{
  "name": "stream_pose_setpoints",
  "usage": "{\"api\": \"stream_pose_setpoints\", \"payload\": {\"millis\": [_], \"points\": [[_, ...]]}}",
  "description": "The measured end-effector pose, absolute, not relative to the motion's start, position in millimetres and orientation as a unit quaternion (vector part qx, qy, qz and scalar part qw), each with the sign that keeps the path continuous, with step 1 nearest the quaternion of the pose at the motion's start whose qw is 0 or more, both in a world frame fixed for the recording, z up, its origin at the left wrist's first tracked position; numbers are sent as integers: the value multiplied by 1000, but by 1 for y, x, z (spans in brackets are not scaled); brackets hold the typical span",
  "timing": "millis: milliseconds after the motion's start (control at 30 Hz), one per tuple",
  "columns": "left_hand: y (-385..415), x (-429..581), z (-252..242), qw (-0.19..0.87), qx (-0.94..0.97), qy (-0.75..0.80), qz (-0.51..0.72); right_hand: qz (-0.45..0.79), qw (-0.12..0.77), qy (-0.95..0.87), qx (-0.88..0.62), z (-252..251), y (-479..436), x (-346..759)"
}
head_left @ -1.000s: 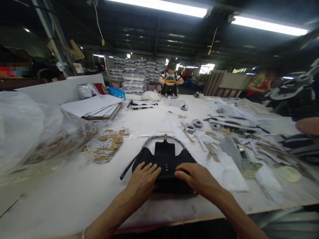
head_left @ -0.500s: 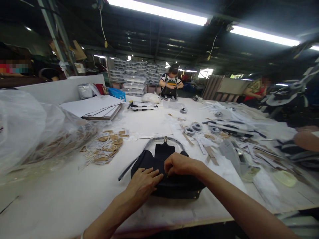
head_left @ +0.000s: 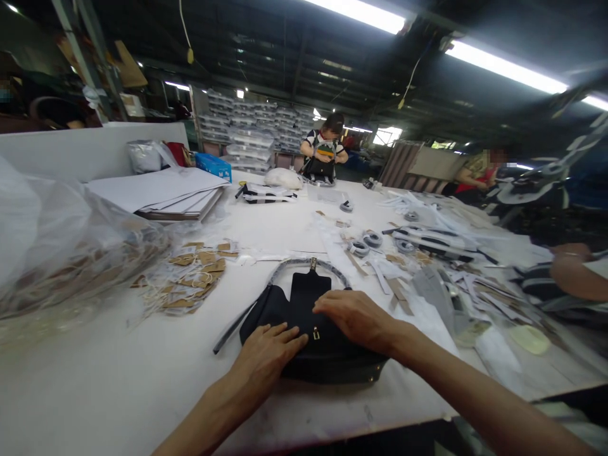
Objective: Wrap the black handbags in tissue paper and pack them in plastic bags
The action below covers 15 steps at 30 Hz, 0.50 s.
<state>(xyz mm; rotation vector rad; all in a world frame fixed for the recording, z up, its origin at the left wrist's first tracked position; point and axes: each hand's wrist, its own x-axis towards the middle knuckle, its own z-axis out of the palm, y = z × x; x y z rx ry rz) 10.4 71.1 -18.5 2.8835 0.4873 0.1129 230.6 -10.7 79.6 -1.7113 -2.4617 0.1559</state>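
A black handbag point(head_left: 308, 369) lies on the white table in front of me, its flap point(head_left: 310, 288) folded back away from me. A gold clasp piece point(head_left: 316, 333) shows on the bag's front, between my hands. My left hand point(head_left: 270, 348) rests flat on the bag's left part, fingers stretched out. My right hand point(head_left: 356, 320) lies over the right part, fingers extended and nothing visible in them; the undersides are hidden. Behind the flap arches the wrapped handle point(head_left: 280, 268), and a dark strap end point(head_left: 232, 330) sticks out to the left.
Brown tags with strings point(head_left: 194, 278) lie to the left, beside clear plastic bags point(head_left: 71, 253). White sheets point(head_left: 156, 190) are stacked beyond. To the right are grey rolls point(head_left: 373, 239), paper strips and wrapped pieces. A co-worker point(head_left: 325, 149) handles another bag across the table; an arm shows at right.
My right hand has lifted its pinched fingers off the clasp and straightened them, uncovering it. My left hand remains on the bag. The view has shifted slightly.
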Motion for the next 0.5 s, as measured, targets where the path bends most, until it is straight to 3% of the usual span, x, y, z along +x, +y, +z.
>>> {"api": "stream_pose_setpoints", "payload": {"millis": [67, 267, 500], "points": [[72, 11, -15, 111, 980, 166, 26, 63, 112, -773, -621, 81, -33, 231], [60, 19, 2, 93, 979, 182, 14, 98, 49, -727, -678, 25, -80, 228], [30, 52, 15, 44, 974, 222, -1, 44, 85, -701, -706, -8, -76, 223]]}}
